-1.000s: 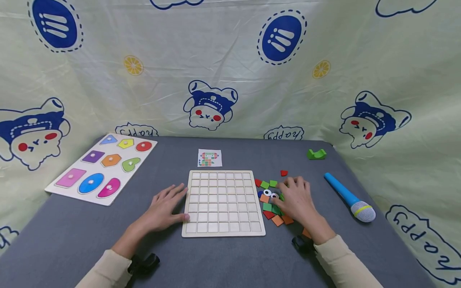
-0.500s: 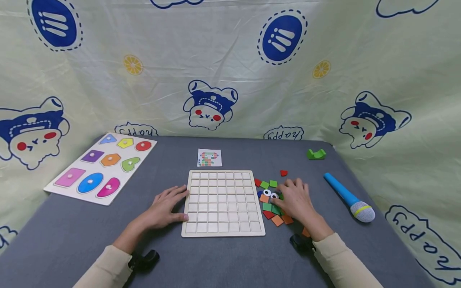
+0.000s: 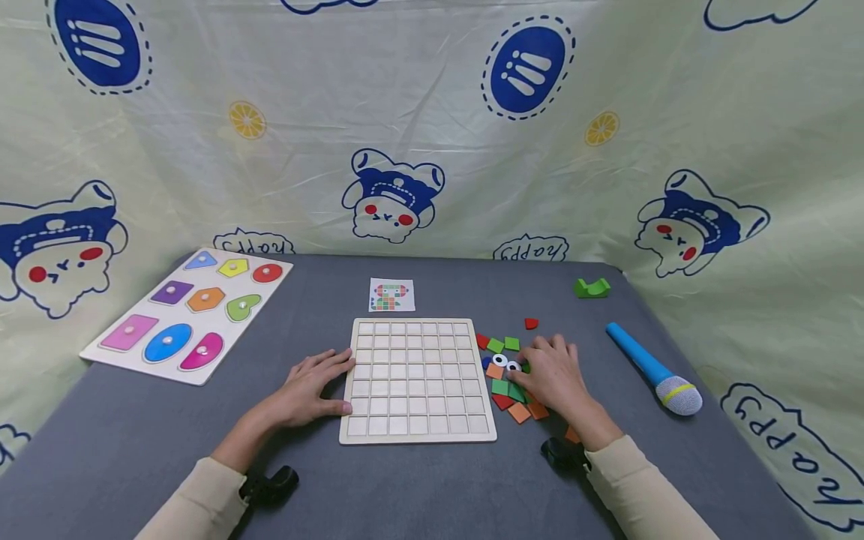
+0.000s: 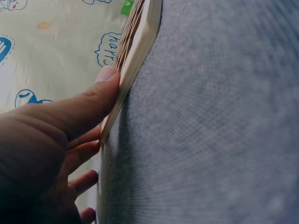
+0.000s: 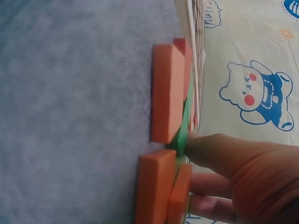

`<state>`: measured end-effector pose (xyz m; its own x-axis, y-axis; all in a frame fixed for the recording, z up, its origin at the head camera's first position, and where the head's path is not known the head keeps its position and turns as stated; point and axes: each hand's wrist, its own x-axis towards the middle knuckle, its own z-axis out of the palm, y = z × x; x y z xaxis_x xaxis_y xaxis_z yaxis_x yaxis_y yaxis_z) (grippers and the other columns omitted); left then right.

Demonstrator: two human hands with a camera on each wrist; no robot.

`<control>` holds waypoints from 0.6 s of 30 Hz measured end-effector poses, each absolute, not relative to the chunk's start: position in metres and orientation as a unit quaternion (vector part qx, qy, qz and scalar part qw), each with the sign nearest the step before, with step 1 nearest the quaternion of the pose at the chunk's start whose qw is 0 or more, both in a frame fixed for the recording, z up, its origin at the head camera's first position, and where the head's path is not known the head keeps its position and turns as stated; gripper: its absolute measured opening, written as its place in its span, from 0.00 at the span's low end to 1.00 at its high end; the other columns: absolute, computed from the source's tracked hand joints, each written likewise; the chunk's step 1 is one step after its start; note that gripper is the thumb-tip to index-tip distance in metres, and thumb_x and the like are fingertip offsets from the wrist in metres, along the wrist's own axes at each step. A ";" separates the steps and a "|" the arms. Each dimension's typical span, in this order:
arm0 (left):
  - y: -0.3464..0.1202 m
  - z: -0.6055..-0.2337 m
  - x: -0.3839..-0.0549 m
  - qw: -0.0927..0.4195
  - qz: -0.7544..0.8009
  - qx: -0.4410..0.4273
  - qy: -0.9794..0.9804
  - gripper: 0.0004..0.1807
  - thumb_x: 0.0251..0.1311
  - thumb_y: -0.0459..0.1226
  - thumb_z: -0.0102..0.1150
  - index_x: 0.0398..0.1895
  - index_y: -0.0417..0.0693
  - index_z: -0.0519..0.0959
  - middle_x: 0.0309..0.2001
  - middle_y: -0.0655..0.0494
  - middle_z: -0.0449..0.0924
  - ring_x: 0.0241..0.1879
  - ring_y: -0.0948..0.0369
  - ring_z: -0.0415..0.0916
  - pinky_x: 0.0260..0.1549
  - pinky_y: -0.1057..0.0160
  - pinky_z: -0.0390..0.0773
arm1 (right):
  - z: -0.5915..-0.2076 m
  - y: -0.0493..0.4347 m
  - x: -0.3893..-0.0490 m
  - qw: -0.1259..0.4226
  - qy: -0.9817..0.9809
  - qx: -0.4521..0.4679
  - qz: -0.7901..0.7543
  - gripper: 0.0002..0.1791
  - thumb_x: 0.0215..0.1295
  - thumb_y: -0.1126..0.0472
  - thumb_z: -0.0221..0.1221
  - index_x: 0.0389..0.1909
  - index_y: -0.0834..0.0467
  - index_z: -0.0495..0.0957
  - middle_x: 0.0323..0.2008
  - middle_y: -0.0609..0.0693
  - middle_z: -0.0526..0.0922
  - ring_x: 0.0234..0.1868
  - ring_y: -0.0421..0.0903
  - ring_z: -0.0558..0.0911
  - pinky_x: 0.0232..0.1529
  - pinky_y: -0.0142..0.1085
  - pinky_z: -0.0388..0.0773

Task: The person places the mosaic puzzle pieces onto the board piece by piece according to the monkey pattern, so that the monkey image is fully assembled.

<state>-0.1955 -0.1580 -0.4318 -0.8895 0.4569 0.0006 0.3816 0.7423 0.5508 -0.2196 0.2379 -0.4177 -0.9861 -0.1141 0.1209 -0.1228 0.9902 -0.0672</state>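
A pale wooden grid board (image 3: pixel 418 381) lies flat on the grey table. My left hand (image 3: pixel 304 390) rests at the board's left edge, fingers extended, with the thumb touching the rim, as the left wrist view also shows. My right hand (image 3: pixel 556 379) is over a loose pile of small tiles at the board's right side, fingers bent down loosely among them. Near its thumb are round black-and-white eye pieces (image 3: pixel 499 361) and a green tile (image 3: pixel 500 387). Orange tiles (image 5: pixel 167 93) stand out close by in the right wrist view. The hand hides part of the pile.
Behind the board lies a small picture card (image 3: pixel 391 295). A shape puzzle board (image 3: pixel 232 349) is at the left. On the right are a blue toy microphone (image 3: pixel 651 367) and a green curved block (image 3: pixel 592 288). A red piece (image 3: pixel 532 324) lies beyond the pile.
Both hands stay nearly in place. The right hand's fingers dip very slightly over the tiles, and the whole head view shifts by a few pixels.
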 end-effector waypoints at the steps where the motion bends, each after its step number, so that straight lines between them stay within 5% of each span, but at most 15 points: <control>1: -0.158 -0.432 -0.196 0.067 0.279 0.227 0.931 0.41 0.53 0.49 0.65 0.69 0.44 0.63 0.72 0.47 0.57 0.72 0.42 0.48 0.63 0.32 0.45 | -0.418 0.237 -0.220 0.058 -0.996 0.059 0.037 0.19 0.52 0.45 0.67 0.38 0.56 0.85 0.35 0.53 0.76 0.43 0.54 0.66 0.44 0.50 0.60; 18: -0.158 -0.432 -0.199 0.073 0.283 0.238 0.926 0.41 0.54 0.47 0.65 0.69 0.43 0.62 0.73 0.46 0.56 0.73 0.41 0.46 0.65 0.33 0.41 | -0.419 0.236 -0.220 0.055 -0.996 0.053 0.037 0.16 0.55 0.47 0.66 0.37 0.55 0.85 0.36 0.52 0.76 0.42 0.53 0.66 0.42 0.48 0.60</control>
<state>-0.1989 -0.1579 -0.4319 -0.8763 0.4818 -0.0018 0.3987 0.7272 0.5588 -0.2205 0.2357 -0.4191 -0.9884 -0.1010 0.1134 -0.1091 0.9917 -0.0676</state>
